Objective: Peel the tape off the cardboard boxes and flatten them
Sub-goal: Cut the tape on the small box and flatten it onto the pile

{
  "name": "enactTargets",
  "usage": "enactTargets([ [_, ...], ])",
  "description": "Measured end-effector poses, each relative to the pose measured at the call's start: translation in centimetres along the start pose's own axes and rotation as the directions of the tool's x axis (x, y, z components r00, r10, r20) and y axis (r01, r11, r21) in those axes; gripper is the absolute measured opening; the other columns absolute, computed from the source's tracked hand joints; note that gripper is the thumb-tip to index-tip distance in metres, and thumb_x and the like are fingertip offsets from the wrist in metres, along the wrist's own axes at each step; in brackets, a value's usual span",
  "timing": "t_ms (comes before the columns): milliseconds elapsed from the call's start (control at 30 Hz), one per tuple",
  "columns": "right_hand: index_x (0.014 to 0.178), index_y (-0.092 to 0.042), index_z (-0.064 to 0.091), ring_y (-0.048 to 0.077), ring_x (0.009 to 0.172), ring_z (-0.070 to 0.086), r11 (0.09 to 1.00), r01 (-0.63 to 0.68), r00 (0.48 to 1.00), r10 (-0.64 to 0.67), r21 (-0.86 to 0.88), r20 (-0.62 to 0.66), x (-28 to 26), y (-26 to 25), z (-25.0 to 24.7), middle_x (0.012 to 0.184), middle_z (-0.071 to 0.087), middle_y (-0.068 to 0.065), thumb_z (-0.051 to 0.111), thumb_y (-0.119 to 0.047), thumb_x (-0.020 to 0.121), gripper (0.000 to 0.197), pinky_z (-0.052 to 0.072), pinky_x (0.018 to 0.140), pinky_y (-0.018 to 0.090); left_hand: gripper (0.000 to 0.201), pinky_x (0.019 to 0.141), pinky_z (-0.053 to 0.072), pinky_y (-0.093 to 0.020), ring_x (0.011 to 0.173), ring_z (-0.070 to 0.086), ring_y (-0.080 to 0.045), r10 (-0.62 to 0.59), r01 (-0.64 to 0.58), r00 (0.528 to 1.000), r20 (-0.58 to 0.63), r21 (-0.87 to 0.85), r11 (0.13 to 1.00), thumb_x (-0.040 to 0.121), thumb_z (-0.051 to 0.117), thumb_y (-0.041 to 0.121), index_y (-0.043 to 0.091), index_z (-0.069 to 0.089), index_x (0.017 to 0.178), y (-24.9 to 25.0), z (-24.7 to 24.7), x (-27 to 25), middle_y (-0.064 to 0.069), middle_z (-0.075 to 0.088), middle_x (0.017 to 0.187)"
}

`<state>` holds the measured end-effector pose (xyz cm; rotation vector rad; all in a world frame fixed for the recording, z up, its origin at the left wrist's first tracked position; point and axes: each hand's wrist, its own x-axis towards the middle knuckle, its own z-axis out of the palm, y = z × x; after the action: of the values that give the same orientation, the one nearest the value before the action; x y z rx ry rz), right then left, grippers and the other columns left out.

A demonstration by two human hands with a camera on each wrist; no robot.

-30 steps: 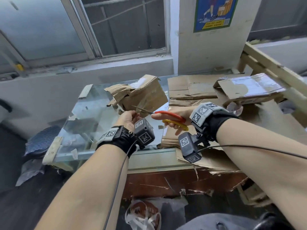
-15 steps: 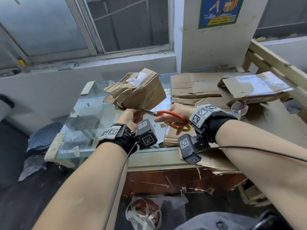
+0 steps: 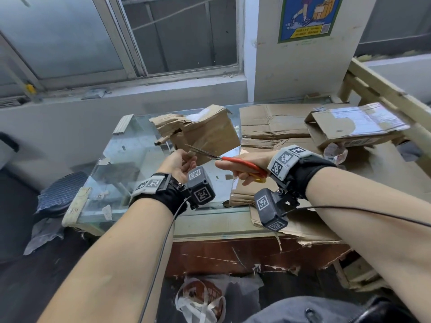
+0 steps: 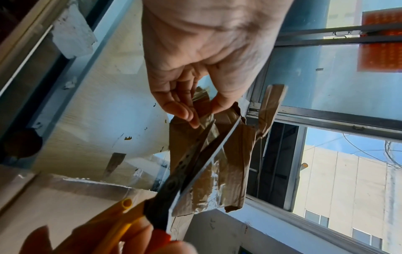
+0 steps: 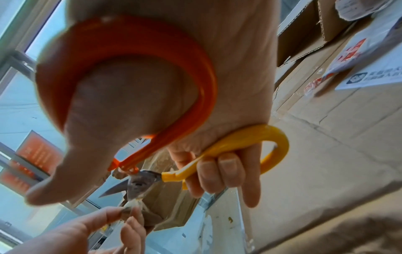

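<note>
Left hand (image 3: 180, 162) fingertips hidden behind its own palm in head view, scissors (image 3: 233, 159) yellow loop mostly behind right hand (image 3: 247, 165), poster (image 3: 307, 17) cut off by top edge, right wrist view's thumb blurred, label print unreadable.

Bare glass tabletop (image 3: 130, 159) left; flattened cardboard (image 3: 275, 124) crowds the right.

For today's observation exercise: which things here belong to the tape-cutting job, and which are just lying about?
In use: left hand pinching the taped box; right hand gripping scissors.

Lying about: flattened cardboard, labelled box, wall poster, floor bag.
</note>
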<state>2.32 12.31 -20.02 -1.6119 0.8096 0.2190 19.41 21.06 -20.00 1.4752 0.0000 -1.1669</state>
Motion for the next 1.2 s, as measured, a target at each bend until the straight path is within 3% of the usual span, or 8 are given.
enactTargets([
  [133, 0.082, -0.015, 0.052, 0.006, 0.045, 0.042, 1.0, -0.003, 1.0, 0.003, -0.013, 0.001, 1.0, 0.5, -0.6, 0.064, 0.046, 0.002, 0.076, -0.07, 0.047, 0.07, 0.042, 0.045, 0.018, 0.023, 0.038, 0.04, -0.011, 0.054, 0.046, -0.01, -0.008, 0.008, 1.0, -0.029, 0.032, 0.999, 0.093, 0.047, 0.012, 0.007, 0.05, 0.07, 0.2, 0.2, -0.4, -0.006, 0.056, 0.064],
  [333, 0.08, -0.013, 0.047, 0.004, 0.039, 0.043, 0.991, -0.084, 0.996, 0.081, 0.109, 0.033, 1.2, 1.8, -1.3, 0.069, 0.04, 0.002, 0.048, -0.044, 0.094, 0.033, 0.044, 0.042, 0.017, 0.022, 0.037, 0.039, -0.012, 0.053, 0.043, -0.011, -0.002, 0.005, 0.999, -0.043, 0.068, 0.998, 0.093, 0.045, 0.012, 0.005, 0.049, 0.072, 0.5, 0.1, -1.1, -0.005, 0.053, 0.066],
  [567, 0.079, -0.009, 0.047, 0.006, 0.035, 0.048, 0.95, -0.12, 0.988, 0.087, 0.287, 0.126, 0.8, 1.9, -1.3, 0.059, 0.051, 0.001, 0.06, -0.032, 0.081, 0.027, 0.046, 0.04, 0.017, 0.022, 0.051, 0.044, -0.019, 0.056, 0.046, -0.013, -0.001, 0.005, 0.999, -0.038, 0.104, 0.995, 0.092, 0.048, 0.021, 0.005, 0.051, 0.078, 0.2, 0.4, -1.6, -0.007, 0.055, 0.069],
  [867, 0.087, -0.008, 0.049, 0.007, 0.036, 0.051, 0.94, -0.113, 0.99, 0.078, 0.322, 0.121, 1.2, 3.3, -1.9, 0.056, 0.056, 0.001, 0.049, -0.031, 0.097, 0.025, 0.049, 0.041, 0.02, 0.02, 0.051, 0.043, -0.02, 0.055, 0.046, -0.013, 0.002, 0.004, 0.999, -0.04, 0.165, 0.986, 0.089, 0.049, 0.021, 0.006, 0.051, 0.076, 0.7, 0.0, -2.2, -0.006, 0.055, 0.069],
  [967, 0.082, -0.005, 0.054, 0.009, 0.036, 0.054, 0.91, -0.088, 0.979, 0.003, 0.404, 0.206, 1.2, 3.1, -1.4, 0.054, 0.058, 0.002, 0.091, -0.036, 0.051, 0.057, 0.05, 0.043, 0.021, 0.019, 0.053, 0.042, -0.02, 0.055, 0.046, -0.013, 0.014, -0.009, 1.0, -0.019, 0.215, 0.976, 0.088, 0.049, 0.02, 0.006, 0.051, 0.075, 0.5, 0.4, -2.5, -0.006, 0.054, 0.066],
  [1067, 0.069, -0.006, 0.054, 0.007, 0.034, 0.05, 0.911, -0.016, 0.971, -0.084, 0.411, 0.224, 0.6, 2.4, -0.5, 0.048, 0.054, 0.001, 0.096, -0.041, 0.005, 0.084, 0.046, 0.042, 0.018, 0.021, 0.053, 0.044, -0.022, 0.056, 0.048, -0.013, 0.029, -0.027, 1.0, -0.003, 0.252, 0.967, 0.087, 0.05, 0.025, 0.008, 0.054, 0.075, 0.3, 0.7, -2.6, -0.005, 0.055, 0.066],
  [1133, 0.072, -0.007, 0.051, 0.007, 0.034, 0.05, 0.905, 0.013, 0.978, -0.1, 0.425, 0.184, 0.7, 2.2, -0.2, 0.047, 0.053, 0.0, 0.096, -0.046, 0.023, 0.076, 0.044, 0.042, 0.018, 0.024, 0.053, 0.045, -0.022, 0.056, 0.049, -0.013, 0.037, -0.042, 0.999, 0.024, 0.281, 0.959, 0.088, 0.05, 0.028, 0.008, 0.055, 0.075, 0.1, 1.0, -2.6, -0.004, 0.056, 0.065],
  [1200, 0.081, -0.009, 0.051, 0.007, 0.035, 0.049, 0.927, 0.034, 0.994, -0.071, 0.373, 0.087, 1.5, 2.1, 0.0, 0.05, 0.052, 0.0, 0.074, -0.043, 0.075, 0.042, 0.044, 0.044, 0.019, 0.026, 0.054, 0.045, -0.022, 0.056, 0.049, -0.013, 0.053, -0.067, 0.997, 0.053, 0.322, 0.944, 0.087, 0.05, 0.028, 0.008, 0.058, 0.072, -0.1, 1.3, -2.7, -0.003, 0.057, 0.06],
])
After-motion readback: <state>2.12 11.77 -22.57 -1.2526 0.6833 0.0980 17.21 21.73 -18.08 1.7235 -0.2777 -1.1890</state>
